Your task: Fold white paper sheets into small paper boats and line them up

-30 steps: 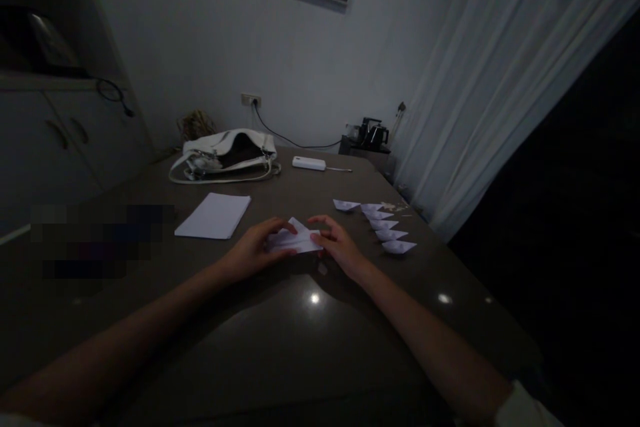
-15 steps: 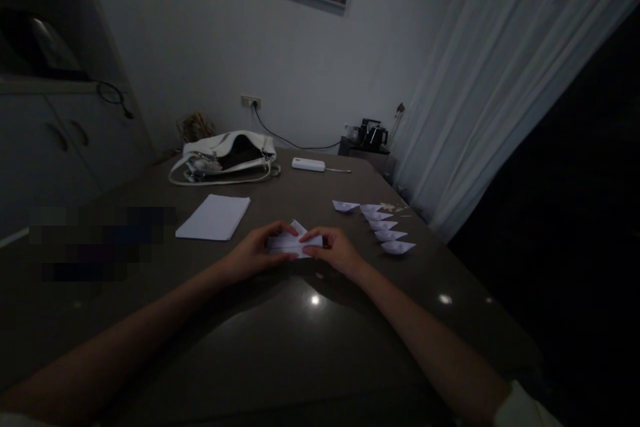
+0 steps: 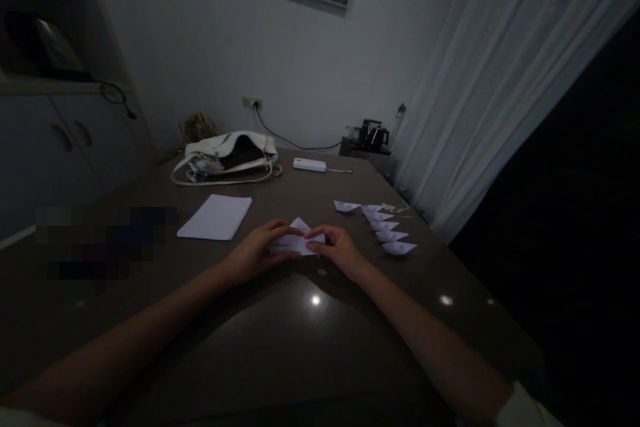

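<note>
A white sheet of paper, partly folded [image 3: 296, 240] with a pointed top, lies on the dark table [image 3: 300, 333] in front of me. My left hand [image 3: 255, 250] presses on its left side with curled fingers. My right hand [image 3: 336, 248] pinches its right edge. Both hands are closed on the paper. To the right, several small folded paper boats [image 3: 387, 230] lie in a row.
A stack of white paper sheets [image 3: 216, 217] lies to the left. A white handbag [image 3: 227, 155] and a white power bank [image 3: 309, 165] with a cable sit at the table's far side. A kettle [image 3: 373, 135] stands beyond it. White curtains [image 3: 500, 80] hang on the right.
My right hand has moved left onto the paper and closed on its right edge. The paper's shape has become narrower with a peak on top.
</note>
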`<action>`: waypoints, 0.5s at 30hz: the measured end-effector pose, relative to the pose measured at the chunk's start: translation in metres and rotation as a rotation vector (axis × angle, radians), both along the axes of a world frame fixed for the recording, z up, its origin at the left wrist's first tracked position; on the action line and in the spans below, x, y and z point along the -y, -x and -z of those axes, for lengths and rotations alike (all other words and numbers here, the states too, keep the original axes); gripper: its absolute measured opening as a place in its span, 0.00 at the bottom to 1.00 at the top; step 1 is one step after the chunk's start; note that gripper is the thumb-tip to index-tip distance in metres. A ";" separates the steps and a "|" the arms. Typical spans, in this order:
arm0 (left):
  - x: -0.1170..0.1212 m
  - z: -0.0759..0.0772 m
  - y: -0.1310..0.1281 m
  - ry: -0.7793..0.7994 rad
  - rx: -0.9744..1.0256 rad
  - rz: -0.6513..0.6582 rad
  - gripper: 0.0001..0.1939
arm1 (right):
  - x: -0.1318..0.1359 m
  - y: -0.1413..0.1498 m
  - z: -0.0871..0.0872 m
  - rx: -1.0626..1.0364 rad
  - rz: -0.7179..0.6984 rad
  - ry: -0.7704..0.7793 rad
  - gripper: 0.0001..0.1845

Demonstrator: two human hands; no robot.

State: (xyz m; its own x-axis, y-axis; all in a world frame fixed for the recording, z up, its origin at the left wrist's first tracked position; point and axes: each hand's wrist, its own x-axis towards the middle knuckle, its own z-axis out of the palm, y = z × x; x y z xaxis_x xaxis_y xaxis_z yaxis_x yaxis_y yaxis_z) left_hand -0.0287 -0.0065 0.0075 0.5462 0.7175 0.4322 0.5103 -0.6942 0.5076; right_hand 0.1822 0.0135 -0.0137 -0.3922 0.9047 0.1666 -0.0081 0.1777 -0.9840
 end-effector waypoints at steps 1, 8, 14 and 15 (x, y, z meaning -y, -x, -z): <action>0.000 0.000 0.000 0.001 0.008 0.002 0.19 | 0.000 0.000 0.000 -0.015 -0.002 0.009 0.12; -0.002 0.003 0.001 0.139 0.148 -0.053 0.21 | 0.002 0.000 -0.003 -0.082 -0.037 0.022 0.14; -0.005 0.004 0.000 0.306 0.253 -0.039 0.24 | -0.001 -0.001 0.000 -0.063 -0.071 -0.007 0.17; -0.006 0.004 0.000 0.312 0.252 -0.045 0.24 | -0.002 -0.001 0.001 -0.046 -0.067 -0.026 0.17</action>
State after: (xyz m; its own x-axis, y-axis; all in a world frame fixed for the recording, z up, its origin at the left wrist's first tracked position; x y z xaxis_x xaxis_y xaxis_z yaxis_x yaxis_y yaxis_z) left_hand -0.0289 -0.0009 0.0034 0.4160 0.8563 0.3062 0.3696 -0.4669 0.8034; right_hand 0.1833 0.0151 -0.0144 -0.4430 0.8719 0.2088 -0.0660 0.2005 -0.9775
